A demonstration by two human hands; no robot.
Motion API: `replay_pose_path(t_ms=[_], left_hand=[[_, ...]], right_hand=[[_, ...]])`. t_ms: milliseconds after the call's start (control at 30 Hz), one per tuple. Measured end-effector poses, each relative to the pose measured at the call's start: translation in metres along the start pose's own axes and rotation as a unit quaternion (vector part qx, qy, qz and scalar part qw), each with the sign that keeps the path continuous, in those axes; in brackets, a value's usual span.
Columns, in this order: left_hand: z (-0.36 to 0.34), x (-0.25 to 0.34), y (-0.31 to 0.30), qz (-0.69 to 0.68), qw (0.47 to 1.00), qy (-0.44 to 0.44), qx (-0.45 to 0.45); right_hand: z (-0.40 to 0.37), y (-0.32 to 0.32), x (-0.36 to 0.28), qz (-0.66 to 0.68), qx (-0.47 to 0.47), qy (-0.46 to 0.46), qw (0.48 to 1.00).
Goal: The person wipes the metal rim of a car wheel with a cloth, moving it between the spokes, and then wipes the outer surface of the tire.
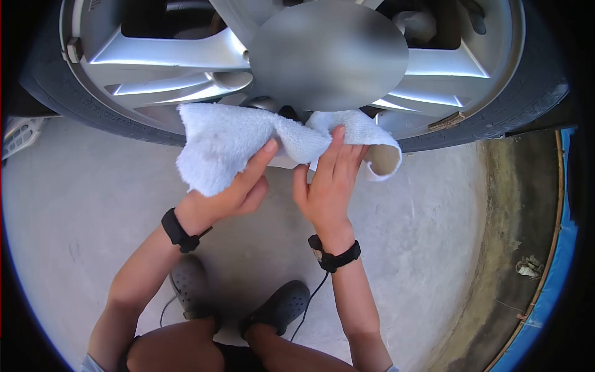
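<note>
A pale blue fluffy cloth (223, 146) is stretched between both hands, just below a silver alloy wheel (186, 59) with a black tyre (496, 118). My left hand (232, 192) grips the cloth's left part, index finger pointing up along it. My right hand (328, 186) holds the right part, fingers flat against it. The cloth's top edge touches the lower rim near the hub (328, 56), which looks blurred. Both wrists wear black bands.
I crouch on a grey concrete floor (93, 204), with my two grey clogs (192, 285) under me. A thin cable hangs from the right wristband. A dirty strip and a blue edge (558, 273) run along the right.
</note>
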State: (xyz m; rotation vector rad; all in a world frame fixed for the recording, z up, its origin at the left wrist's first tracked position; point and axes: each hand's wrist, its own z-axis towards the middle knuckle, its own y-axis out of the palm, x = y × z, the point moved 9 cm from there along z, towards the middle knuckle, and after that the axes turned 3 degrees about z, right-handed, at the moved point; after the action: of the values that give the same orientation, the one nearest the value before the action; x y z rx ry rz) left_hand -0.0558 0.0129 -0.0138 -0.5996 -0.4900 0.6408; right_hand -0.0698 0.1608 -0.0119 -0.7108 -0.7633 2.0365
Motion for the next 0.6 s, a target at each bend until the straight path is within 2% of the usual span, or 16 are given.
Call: replay_pose_path(t_ms=[33,133,200,233,333,400,433,500,533,600], left_hand=[[0.009,0.003,-0.005,0.013,1.0,0.01,-0.001],[0.038,0.01,-0.018,0.042,0.998,0.033,-0.017],[0.054,0.004,-0.003,0.066,0.996,0.03,-0.052],[0.059,-0.007,0.012,0.024,0.997,-0.02,-0.067],[0.002,-0.044,0.075,0.051,0.964,-0.078,-0.248],[-0.039,-0.056,0.098,0.035,0.91,-0.173,-0.375],[-0.044,-0.053,0.101,0.041,0.91,-0.144,-0.387],[-0.044,-0.047,0.107,0.054,0.908,-0.084,-0.408],[-0.033,-0.042,0.098,0.027,0.936,-0.084,-0.34],[-0.011,-0.031,0.078,-0.029,0.977,-0.076,-0.198]], right_hand=[[0.01,-0.011,-0.002,0.012,0.038,-0.005,0.999],[0.027,-0.017,0.002,0.019,0.041,0.01,0.999],[0.028,-0.004,0.009,0.01,0.033,0.03,0.999],[0.019,0.013,0.011,-0.004,-0.003,0.03,1.0],[-0.016,0.054,0.025,-0.023,-0.102,0.039,0.994],[-0.031,0.068,0.032,-0.006,-0.156,0.062,0.986],[-0.035,0.061,0.03,-0.022,-0.12,0.069,0.99],[-0.034,0.042,0.029,-0.056,-0.044,0.084,0.994],[-0.031,0.036,0.026,-0.064,-0.035,0.058,0.996],[-0.021,0.021,0.028,-0.075,-0.004,0.076,0.994]])
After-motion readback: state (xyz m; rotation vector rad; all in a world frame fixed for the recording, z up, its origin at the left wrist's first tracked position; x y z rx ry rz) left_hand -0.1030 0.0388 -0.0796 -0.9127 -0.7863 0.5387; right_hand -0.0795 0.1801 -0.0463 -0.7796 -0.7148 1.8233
